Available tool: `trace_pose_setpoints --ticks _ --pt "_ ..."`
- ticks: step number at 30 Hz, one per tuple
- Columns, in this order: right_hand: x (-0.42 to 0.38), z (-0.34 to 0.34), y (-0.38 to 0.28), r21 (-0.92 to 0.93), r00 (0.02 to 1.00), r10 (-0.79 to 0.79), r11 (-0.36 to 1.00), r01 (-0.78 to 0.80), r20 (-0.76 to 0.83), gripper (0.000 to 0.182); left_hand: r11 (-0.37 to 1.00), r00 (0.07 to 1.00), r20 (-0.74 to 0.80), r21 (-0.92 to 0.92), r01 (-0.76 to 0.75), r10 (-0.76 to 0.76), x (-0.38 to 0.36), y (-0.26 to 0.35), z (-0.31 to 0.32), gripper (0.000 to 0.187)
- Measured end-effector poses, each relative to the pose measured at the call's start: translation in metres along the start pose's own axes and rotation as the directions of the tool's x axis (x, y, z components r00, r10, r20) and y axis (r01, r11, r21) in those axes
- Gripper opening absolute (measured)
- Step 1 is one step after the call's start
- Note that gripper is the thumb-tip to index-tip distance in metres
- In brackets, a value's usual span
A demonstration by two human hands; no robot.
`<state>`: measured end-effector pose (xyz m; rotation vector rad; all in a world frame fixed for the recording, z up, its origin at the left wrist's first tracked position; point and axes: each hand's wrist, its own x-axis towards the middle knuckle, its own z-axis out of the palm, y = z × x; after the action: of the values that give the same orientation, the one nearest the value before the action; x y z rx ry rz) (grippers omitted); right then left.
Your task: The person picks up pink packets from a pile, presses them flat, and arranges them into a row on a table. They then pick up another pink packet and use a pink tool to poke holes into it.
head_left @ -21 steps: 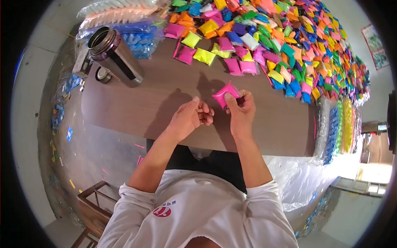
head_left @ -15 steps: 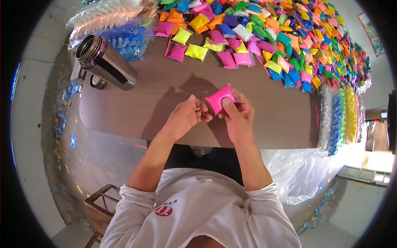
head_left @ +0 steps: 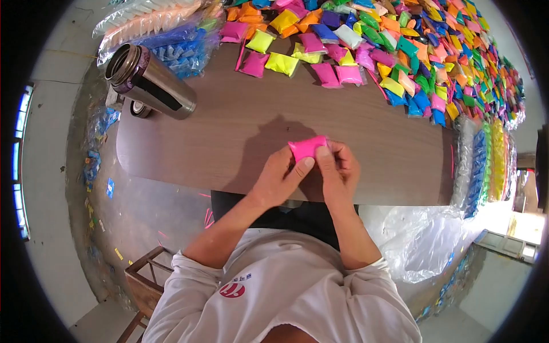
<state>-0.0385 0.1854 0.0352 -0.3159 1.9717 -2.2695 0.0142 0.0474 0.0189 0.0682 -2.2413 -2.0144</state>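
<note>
A small bright pink packet (head_left: 306, 148) is held between both hands above the front part of the brown table (head_left: 217, 131). My left hand (head_left: 282, 176) grips its left side, with the thumb on the near face. On the right side, my right hand (head_left: 338, 169) pinches the packet, thumb in front and fingers curled behind. The undersides of the fingers are hidden. Past the hands, pink packets (head_left: 326, 75) and yellow packets (head_left: 281, 64) lie on the table.
An open steel flask (head_left: 153, 83) stands at the left with its lid (head_left: 140, 108) beside it. A large heap of coloured packets (head_left: 423, 51) covers the back right. Bagged strips (head_left: 479, 166) hang at the right edge. A wooden stool (head_left: 150, 280) is at lower left.
My left hand has moved right and taken hold of the pink packet, which is now level between both hands. The view has shifted slightly.
</note>
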Motion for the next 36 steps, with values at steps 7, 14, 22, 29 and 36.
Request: trace_pose_setpoints --ticks 7,14,22,29,36 --pt "-0.003 -0.026 -0.012 -0.015 0.988 0.153 0.988 -0.152 0.032 0.033 0.991 0.994 -0.007 0.079 -0.11 0.111 -0.002 -0.001 0.008 0.037" --pt "-0.007 -0.021 -0.003 -0.026 0.985 0.025 0.999 -0.021 0.17 0.017 0.94 0.99 0.03 -0.309 0.143 -0.141 -0.002 0.007 -0.005 0.039" --pt "-0.008 -0.019 -0.004 -0.109 0.991 -0.07 0.991 0.082 0.111 0.012 0.944 0.99 0.1 -0.305 0.127 -0.1 -0.001 0.005 -0.009 0.04" --pt "0.002 -0.033 -0.012 -0.338 0.934 -0.31 0.872 0.354 0.178 0.015 0.996 0.99 0.135 -0.084 -0.035 0.046 0.002 0.01 -0.007 0.036" --pt "0.005 -0.042 -0.004 -0.195 0.947 -0.229 0.942 0.275 0.227 0.013 0.993 0.994 0.088 0.085 -0.079 0.071 -0.001 0.001 -0.001 0.03"
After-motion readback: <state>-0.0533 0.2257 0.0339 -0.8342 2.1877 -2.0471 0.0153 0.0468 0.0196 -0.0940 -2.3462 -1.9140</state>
